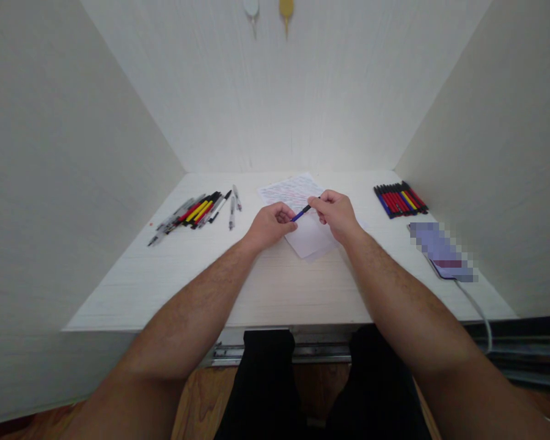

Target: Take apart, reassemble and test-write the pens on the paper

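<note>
Between my two hands, over the paper, is a blue pen [299,215] with a black upper part. The fingertips of my left hand [273,223] pinch its lower blue end. My right hand [335,214] grips the black end between thumb and fingers. Beneath them lies a sheet with lines of writing [284,190], its near part blank. To the left is a loose pile of pens [197,212] in clear, black, yellow and red, with a few clear pens [231,212] beside it. A neat row of red, blue and yellow pens [399,200] lies at the right.
A phone [442,252], pixelated, lies near the right wall with a white cable [479,308] running off the desk edge. White panels enclose the desk [165,299] on the left, back and right. Two hanging items [286,8] show at the top.
</note>
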{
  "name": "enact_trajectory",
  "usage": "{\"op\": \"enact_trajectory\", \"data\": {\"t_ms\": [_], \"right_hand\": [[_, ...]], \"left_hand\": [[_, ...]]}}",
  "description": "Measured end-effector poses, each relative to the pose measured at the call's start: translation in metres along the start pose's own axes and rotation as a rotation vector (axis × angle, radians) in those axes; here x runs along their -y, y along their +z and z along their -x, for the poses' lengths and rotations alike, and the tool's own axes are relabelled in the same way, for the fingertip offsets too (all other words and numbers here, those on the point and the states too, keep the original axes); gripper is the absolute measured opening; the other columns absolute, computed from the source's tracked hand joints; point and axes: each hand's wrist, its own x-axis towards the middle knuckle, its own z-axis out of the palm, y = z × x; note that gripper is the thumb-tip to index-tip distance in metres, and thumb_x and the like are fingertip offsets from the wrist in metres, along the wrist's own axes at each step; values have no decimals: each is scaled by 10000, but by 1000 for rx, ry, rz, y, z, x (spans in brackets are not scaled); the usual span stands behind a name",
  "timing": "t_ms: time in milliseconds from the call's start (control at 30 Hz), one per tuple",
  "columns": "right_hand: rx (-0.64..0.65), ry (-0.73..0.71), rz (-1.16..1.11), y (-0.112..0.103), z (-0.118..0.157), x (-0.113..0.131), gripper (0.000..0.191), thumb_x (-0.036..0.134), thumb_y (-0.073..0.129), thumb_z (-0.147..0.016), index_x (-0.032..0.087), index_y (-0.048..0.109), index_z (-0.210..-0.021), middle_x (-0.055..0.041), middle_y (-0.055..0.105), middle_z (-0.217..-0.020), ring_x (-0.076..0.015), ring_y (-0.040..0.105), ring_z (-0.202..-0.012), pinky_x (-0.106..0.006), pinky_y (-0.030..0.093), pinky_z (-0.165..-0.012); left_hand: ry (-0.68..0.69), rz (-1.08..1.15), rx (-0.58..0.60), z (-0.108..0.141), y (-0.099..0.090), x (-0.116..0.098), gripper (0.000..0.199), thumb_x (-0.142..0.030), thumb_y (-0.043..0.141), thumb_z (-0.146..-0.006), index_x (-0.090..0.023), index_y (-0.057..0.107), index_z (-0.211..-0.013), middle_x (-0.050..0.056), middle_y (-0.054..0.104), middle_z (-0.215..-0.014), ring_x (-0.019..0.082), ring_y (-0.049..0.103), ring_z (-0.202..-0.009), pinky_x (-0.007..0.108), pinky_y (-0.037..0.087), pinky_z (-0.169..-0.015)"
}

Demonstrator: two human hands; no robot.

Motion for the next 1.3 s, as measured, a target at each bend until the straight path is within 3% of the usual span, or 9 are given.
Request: {"op": "enact_trajectory", "data": {"t_ms": [200, 400, 567, 700, 967, 1300], "right_hand": [[23, 25, -74, 0, -1, 1, 361, 490, 754, -680, 205, 541, -622, 52, 485, -511, -62, 363, -412, -217, 266, -384], [104, 80, -216, -2, -2, 6, 276, 337, 727, -640, 175, 683, -859, 49, 546, -604, -57, 400, -444, -208, 281, -394], [81, 33, -180, -1, -1, 4, 188, 329, 734, -656, 176, 636, -704, 54, 511, -535, -55, 382, -429, -209, 280, -401], [10, 19, -82, 1, 0, 2, 287, 347, 741, -678, 200, 518, -575, 62, 466, -455, -62, 364, -402, -216, 273, -402], [-50, 17, 10, 3, -1, 0, 343, 412, 756, -668, 204, 502, -568, 65, 461, -464, -65, 371, -413, -222, 271, -402], [164, 66, -286, -2, -1, 3, 290, 361, 777, -636, 148, 701, -818, 57, 501, -493, -61, 386, -428, -211, 269, -408]], "left_hand": [[-35, 3, 18, 1, -2, -7, 164, -290, 669, -699, -156, 677, -794, 10, 655, -711, 115, 549, -631, 239, 421, -589], [-93, 76, 110, 2, -2, -10, 206, -312, 597, -756, -140, 708, -781, 41, 664, -680, 119, 538, -589, 246, 404, -545], [-74, 32, 83, 3, -2, -9, 169, -293, 659, -703, -149, 684, -789, 7, 637, -659, 110, 526, -582, 241, 401, -555], [-22, -19, 17, 3, -1, -6, 221, -286, 729, -650, -157, 649, -811, -13, 620, -679, 105, 527, -608, 234, 409, -577], [39, -204, -66, 4, 1, -4, 174, -265, 696, -681, -169, 676, -825, -11, 637, -719, 111, 534, -651, 232, 411, -599], [-107, 126, 148, 3, -2, -10, 243, -334, 601, -776, -135, 717, -855, 37, 659, -698, 109, 527, -577, 234, 382, -523]]}}
